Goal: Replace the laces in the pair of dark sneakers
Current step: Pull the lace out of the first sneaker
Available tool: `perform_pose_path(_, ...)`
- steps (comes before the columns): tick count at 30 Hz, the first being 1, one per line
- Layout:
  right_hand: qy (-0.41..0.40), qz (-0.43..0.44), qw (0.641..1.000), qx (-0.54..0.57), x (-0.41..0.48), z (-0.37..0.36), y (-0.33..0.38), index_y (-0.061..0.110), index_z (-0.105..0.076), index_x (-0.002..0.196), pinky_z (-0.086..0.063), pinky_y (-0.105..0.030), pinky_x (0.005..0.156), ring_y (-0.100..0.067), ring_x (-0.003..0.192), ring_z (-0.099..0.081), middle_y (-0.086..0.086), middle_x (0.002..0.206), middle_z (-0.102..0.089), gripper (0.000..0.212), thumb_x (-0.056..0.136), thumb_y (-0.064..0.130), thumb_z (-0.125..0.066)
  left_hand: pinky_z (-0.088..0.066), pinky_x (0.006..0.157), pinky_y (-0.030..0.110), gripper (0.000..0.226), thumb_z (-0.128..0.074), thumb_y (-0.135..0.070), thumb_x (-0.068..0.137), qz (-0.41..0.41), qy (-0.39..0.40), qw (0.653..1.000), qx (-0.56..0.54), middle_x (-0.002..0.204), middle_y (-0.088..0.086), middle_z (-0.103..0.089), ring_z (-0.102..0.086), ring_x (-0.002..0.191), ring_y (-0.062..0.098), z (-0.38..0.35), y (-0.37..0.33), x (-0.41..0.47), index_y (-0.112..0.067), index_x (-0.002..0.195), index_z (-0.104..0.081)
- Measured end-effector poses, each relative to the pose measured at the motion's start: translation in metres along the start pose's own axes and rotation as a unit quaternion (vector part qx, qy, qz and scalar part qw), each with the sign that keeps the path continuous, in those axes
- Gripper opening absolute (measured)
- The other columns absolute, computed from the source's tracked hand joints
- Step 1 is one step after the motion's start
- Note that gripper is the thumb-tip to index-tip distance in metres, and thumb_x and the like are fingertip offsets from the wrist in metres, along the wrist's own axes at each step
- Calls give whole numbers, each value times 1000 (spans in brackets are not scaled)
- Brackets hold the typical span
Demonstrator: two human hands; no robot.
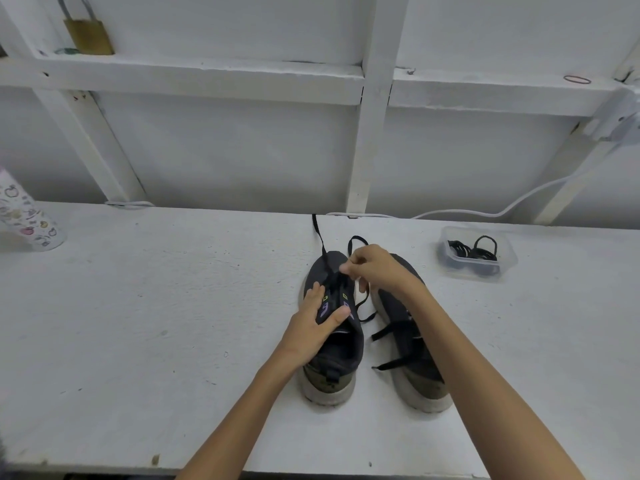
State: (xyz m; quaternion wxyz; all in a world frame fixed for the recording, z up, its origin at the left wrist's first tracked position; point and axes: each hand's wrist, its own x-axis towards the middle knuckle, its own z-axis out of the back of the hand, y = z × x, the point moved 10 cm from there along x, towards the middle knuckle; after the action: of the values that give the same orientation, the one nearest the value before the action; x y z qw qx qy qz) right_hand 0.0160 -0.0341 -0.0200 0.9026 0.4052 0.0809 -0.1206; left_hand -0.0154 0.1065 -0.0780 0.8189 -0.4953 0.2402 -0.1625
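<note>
Sneakers: two. Left grip rests flat on left sneaker; right grip pinches one black lace.

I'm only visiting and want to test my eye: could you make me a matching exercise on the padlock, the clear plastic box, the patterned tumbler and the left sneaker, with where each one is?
Things
1. brass padlock
2. clear plastic box
3. patterned tumbler
4. left sneaker

Places
A. far left edge of the table
B. upper shelf, left end
C. under the left hand, its lace pinched by the right hand
D. on the table, right of the right sneaker, black coils inside

Pairs: 1-B, 2-D, 3-A, 4-C
</note>
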Motion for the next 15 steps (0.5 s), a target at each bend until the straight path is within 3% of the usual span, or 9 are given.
perform_pose_path(3,22,8,998,-62,0,-11,-6,10,-60,69,-52,-33,59,-16,58,-69,-3,65,-65,27,79,27,-79,-13,118,28,80,-52,-52,90,1,-4,1000,3,162,-7,-8,-7,149,9,0,-1,-1,-23,154,-15)
perform_pose_path(6,1,12,994,-105,6,-5,-5,15,-51,60,-54,-39,70,-12,52,-66,4,54,-59,33,82,23,-73,-13,118,29,81,-53,-52,90,2,-3,1000,0,162,-6,-9,-7,149,9,0,-1,-1,-22,154,-14)
perform_pose_path(9,-13,13,999,-29,8,8,-1,7,-57,69,-45,-22,52,-7,42,-54,7,49,-56,26,89,21,-68,-14,118,29,81,-53,-53,89,3,-1,1000,-2,162,-6,-9,-8,149,10,1,-2,-1,-23,154,-14)
perform_pose_path(11,-7,11,999,32,5,9,-3,2,-59,78,-35,-14,42,-8,43,-52,-2,57,-56,24,90,21,-69,-14,118,29,82,-53,-53,90,2,0,1000,-3,162,-6,-9,-8,149,10,0,-2,-1,-22,154,-14)
perform_pose_path(13,6,9,1000,20,2,3,-8,0,-60,79,-37,-16,43,-9,44,-52,-4,59,-57,31,82,26,-78,-13,118,29,81,-53,-52,90,2,-2,1000,0,162,-5,-8,-8,149,10,0,-2,-1,-22,154,-14)
perform_pose_path(15,24,7,999,-30,2,-7,-13,-1,-65,79,-49,-26,55,-10,46,-57,-2,58,-63,35,75,28,-83,-14,119,30,80,-53,-52,90,3,-4,1000,4,163,-5,-8,-8,149,10,1,-2,-2,-22,154,-14)
